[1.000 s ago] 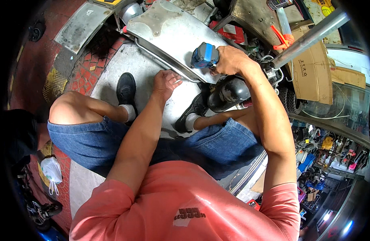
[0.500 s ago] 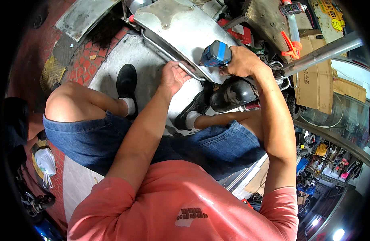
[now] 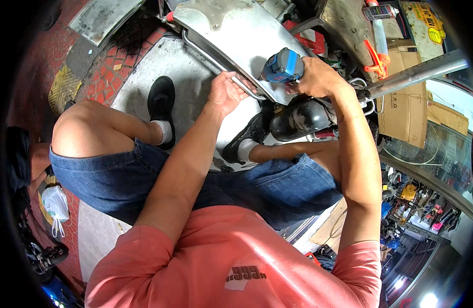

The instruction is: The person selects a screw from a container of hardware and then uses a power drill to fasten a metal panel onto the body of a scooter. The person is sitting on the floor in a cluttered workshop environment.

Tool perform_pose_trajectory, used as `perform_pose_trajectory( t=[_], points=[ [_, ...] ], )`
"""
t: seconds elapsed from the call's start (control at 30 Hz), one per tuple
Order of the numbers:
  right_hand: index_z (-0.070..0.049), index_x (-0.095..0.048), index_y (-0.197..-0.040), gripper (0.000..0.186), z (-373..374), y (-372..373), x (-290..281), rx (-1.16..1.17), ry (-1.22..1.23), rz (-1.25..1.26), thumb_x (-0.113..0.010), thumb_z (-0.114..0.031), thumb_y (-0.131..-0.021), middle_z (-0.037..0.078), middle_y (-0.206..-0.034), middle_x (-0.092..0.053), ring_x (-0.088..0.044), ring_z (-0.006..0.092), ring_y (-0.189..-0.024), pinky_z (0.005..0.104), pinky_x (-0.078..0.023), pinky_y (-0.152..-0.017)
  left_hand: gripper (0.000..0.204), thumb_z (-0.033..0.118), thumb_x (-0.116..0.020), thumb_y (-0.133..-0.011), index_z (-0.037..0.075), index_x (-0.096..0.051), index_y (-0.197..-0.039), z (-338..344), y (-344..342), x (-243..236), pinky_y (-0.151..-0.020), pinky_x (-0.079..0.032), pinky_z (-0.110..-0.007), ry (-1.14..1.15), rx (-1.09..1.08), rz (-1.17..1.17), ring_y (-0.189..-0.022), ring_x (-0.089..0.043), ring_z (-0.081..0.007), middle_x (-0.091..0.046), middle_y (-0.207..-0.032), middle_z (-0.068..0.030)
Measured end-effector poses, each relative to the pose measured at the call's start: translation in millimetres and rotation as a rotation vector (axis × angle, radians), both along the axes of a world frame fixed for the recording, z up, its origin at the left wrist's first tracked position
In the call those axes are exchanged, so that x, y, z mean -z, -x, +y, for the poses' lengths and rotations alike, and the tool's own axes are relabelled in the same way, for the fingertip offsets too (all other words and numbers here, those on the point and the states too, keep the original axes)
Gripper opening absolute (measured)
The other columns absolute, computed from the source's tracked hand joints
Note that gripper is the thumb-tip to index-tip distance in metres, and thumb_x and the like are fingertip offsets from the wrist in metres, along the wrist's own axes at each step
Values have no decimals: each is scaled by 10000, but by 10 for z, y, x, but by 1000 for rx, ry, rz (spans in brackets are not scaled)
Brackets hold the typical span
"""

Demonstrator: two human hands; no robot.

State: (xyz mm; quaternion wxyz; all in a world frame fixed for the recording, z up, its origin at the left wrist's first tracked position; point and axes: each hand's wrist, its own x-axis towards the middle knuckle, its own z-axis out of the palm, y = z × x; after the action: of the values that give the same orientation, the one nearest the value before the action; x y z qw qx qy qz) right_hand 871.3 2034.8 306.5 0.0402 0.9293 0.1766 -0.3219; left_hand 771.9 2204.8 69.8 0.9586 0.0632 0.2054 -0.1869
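Nearest is a salmon-pink cotton T-shirt (image 3: pixel 216 238) with a dark printed mark on a pale patch at its chest. Beyond it are blue denim shorts (image 3: pixel 111 177), with a tied white plastic bag (image 3: pixel 55 203) on the floor at the left. Farther on, a black shoe (image 3: pixel 161 102) worn with a white sock rests on a pale grey slab (image 3: pixel 129 90).

The left hand (image 3: pixel 224 96) is turned palm up at a bent silver metal rail (image 3: pixel 211 59), its fingers half curled and slightly apart; whether they grip the rail I cannot tell. To the right, the right hand (image 3: pixel 321 78) has its fingers closed around a blue-and-black power tool (image 3: pixel 283 65), which is over the near right end of a long silver metal panel (image 3: pixel 234 31); its working tip is hidden. The small lettering on its casing is too tiny to read.

Just nearer than the right hand sits a glossy black rounded part (image 3: pixel 298 122). At the right, a thick grey metal pole (image 3: pixel 421 77) crosses a brown cardboard box (image 3: pixel 408 115) printed with dark characters. Farther off are a red box (image 3: pixel 314 43) with a white area, a white-and-orange tube tool (image 3: pixel 377 59), a spray can (image 3: pixel 380 12) with a printed label, and a yellow sign (image 3: pixel 421 15) bearing characters and a thumbs-up symbol.
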Motion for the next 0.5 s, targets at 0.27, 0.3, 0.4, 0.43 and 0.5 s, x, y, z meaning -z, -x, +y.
perform_pose_trajectory(
  t=[0.27,0.3,0.4,0.43,0.5],
  points=[
    [27,-719,-1097,592,34,7,-24,5,7,36,-914,-346,-681,234,-1030,-749,-719,358,-1035,418,-552,-917,283,295,-594,-873,17,-588,-923,-22,-12,41,-1014,-501,-588,49,-21,6,-932,-652,-367,-650,-924,-220],
    [27,-720,-1092,589,37,8,-25,10,5,42,-915,-346,-681,233,-1028,-750,-719,357,-1034,418,-553,-916,279,295,-596,-874,20,-587,-920,-18,-14,49,-1018,-498,-588,46,-21,6,-930,-651,-366,-649,-922,-219],
    [18,-715,-1115,579,-15,2,30,9,-15,17,-926,-302,-681,222,-989,-754,-721,340,-962,413,-552,-895,273,299,-600,-878,29,-583,-914,-21,-20,56,-1028,-493,-591,48,-12,-4,-921,-648,-361,-643,-909,-214],
    [13,-711,-1128,578,-34,0,50,6,-24,2,-930,-281,-681,217,-971,-756,-722,332,-926,410,-552,-884,272,300,-601,-879,31,-582,-912,-24,-22,56,-1031,-492,-592,50,-8,-9,-918,-647,-360,-641,-904,-211],
    [9,-712,-1129,577,-36,-8,67,-3,-31,5,-930,-281,-681,215,-973,-755,-720,333,-924,410,-551,-886,266,299,-598,-885,34,-578,-910,-20,-20,42,-1029,-493,-594,44,-10,2,-910,-646,-359,-636,-895,-208]
  ],
)
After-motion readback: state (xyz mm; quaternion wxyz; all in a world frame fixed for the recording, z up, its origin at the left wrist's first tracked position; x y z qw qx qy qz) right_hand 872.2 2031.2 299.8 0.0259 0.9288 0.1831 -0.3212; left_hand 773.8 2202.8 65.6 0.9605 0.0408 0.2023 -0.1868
